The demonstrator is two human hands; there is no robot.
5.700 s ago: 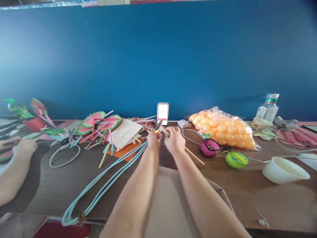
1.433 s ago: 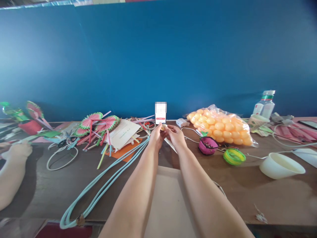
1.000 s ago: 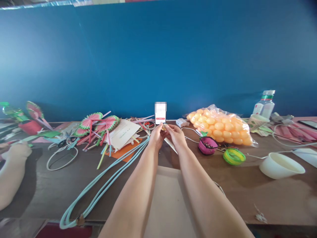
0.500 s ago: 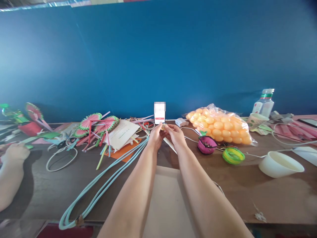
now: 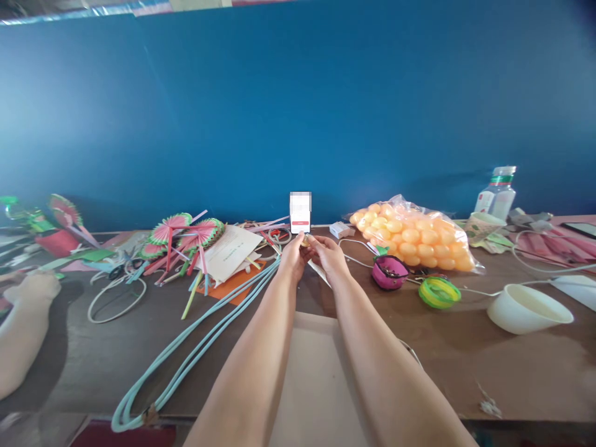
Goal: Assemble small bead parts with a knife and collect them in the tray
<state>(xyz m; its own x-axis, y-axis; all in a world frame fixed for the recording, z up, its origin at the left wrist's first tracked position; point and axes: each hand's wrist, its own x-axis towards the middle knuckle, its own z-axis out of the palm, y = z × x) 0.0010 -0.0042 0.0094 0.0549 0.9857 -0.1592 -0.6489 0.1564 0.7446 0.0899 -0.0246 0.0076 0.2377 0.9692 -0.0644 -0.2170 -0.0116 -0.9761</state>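
My left hand (image 5: pixel 293 257) and my right hand (image 5: pixel 326 254) meet at the middle of the table, both closed, fingertips together. Between them sits a small yellowish piece (image 5: pixel 306 241), mostly hidden by the fingers, so its kind cannot be made out. Just behind the hands a phone (image 5: pixel 300 212) with a lit white screen stands upright against the blue board. A white strip (image 5: pixel 319 273) lies under my right hand. Light-blue tubes (image 5: pixel 205 328) run in a long loop beside my left forearm.
To the right are a bag of orange plastic eggs (image 5: pixel 414 239), a magenta pouch (image 5: pixel 390 273), a yellow-green dish (image 5: pixel 439 292), a cream bowl (image 5: pixel 528 308) and a bottle (image 5: pixel 499 192). Watermelon paper fans (image 5: pixel 172 228) and papers (image 5: pixel 230 251) lie left. Another person's hand (image 5: pixel 35 288) is far left.
My hands stay nearly in place around the small piece, with only slight finger movement. The other person's arm at far left has shifted a little to the right.
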